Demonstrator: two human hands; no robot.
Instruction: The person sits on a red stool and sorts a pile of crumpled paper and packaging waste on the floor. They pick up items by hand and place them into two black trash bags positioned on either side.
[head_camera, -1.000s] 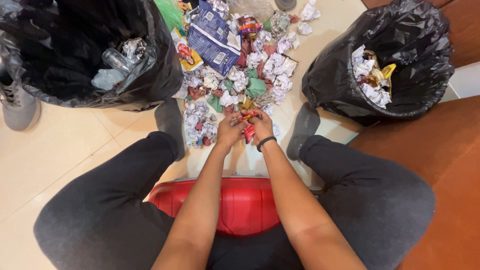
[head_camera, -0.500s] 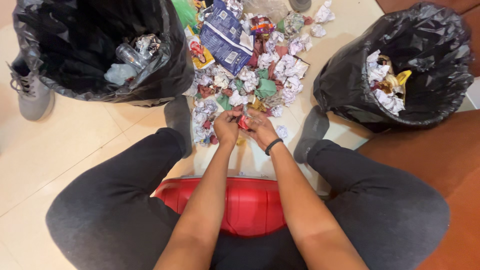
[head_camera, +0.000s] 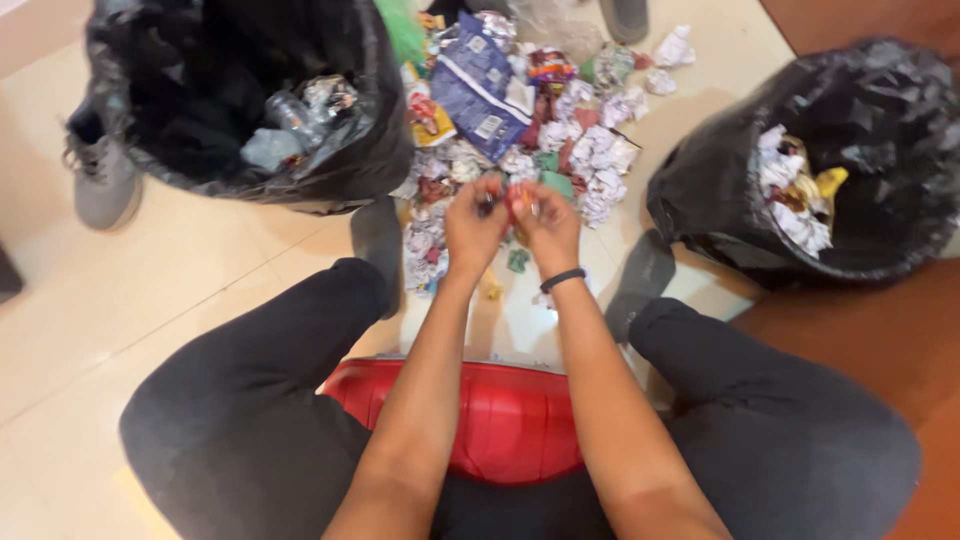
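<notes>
Left hand (head_camera: 472, 228) & right hand (head_camera: 545, 228) both pinch a small red wrapper (head_camera: 512, 203) over the litter pile (head_camera: 540, 130) on the floor, btwn two black bin bags (head_camera: 380, 150).

the person sat with both legs spread wide, knees bent outward, in dark trousers, the grey-socked feet pointing forward. both bare forearms ran forward from the bottom of the view, close and nearly parallel, drawing together toward the wrists. the left hand (head_camera: 474, 228) and the right hand (head_camera: 545, 226) met in front of the body, just beside each other, backs turned up toward the camera. the fingers of both hands were curled and bunched at the tips, pinching at something small between them; how firmly could not be told. a dark band circled the right wrist. the elbows stayed tucked in between the thighs.
</notes>
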